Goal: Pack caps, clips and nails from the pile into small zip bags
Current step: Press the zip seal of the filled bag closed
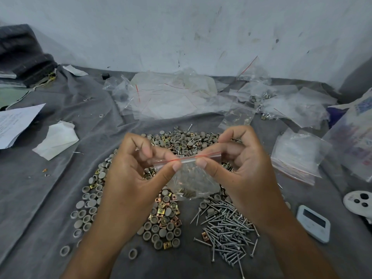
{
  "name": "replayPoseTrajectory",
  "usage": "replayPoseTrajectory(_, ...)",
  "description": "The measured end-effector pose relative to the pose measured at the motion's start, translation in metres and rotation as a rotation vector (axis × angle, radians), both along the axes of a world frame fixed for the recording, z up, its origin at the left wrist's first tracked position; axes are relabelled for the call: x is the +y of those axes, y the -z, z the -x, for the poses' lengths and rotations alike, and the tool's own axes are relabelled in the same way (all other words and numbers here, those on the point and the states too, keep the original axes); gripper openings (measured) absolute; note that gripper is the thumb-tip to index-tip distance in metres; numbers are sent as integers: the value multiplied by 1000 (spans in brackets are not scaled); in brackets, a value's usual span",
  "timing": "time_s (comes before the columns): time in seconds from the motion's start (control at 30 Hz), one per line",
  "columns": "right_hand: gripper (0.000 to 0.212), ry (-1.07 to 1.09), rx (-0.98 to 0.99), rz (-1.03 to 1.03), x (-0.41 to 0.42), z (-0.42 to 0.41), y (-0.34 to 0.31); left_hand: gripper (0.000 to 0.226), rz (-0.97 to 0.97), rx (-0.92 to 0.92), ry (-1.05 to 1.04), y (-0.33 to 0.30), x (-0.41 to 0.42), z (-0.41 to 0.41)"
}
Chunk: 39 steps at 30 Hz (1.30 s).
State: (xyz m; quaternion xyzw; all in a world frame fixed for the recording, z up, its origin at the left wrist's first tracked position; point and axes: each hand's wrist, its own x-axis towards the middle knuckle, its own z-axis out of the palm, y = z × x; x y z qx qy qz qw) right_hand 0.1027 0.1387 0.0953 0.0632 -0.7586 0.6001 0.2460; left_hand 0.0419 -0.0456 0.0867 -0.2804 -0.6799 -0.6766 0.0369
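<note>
- Head view: one small zip bag (191, 178), partly filled, is held above the pile (177, 141) on the grey cloth (50, 188).
- Its red-lined top is pinched by the left hand (138, 170) and right hand (237, 160).
- Caps (161, 228), clips (161, 211) and nails (227, 234) are too many to count.
- One white timer (314, 223) is seen at right.

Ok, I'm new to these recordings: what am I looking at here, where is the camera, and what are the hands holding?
There is no robot: a person works with bare hands, filmed by one wide camera on their head, looking down. The left hand and right hand pinch the red-lined top of a small zip bag with parts inside. Beneath, on a grey cloth, lie grey caps, brass-coloured clips and nails. Empty bags lie further back, filled ones to the right.
</note>
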Motion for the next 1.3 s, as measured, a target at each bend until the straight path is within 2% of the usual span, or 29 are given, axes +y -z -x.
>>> replayPoseTrajectory(0.13,38,6,7,20,1,-1,1,36,78,50,-9,0,2,-1)
replayPoseTrajectory(0.37,34,4,4,97,6,-6,-1,39,-41,-32,-45,-3,-6,1)
replayPoseTrajectory(0.5,33,11,1,47,7,-7,-2,45,-9,-11,-67,-5,-7,-1)
replayPoseTrajectory(0.7,43,18,17,-241,-2,-3,-9,45,55,93,-114,-11,-2,-5)
replayPoseTrajectory(0.87,46,6,24,-186,-3,-2,-10,38,6,93,-38,-12,0,-7)
replayPoseTrajectory(1.1,49,11,5,-188,-4,-2,-8,38,92,152,-37,-7,-1,-6)
replayPoseTrajectory(1.3,49,30,-4,-178,-4,-1,-10,37,22,91,-47,-9,3,-7)
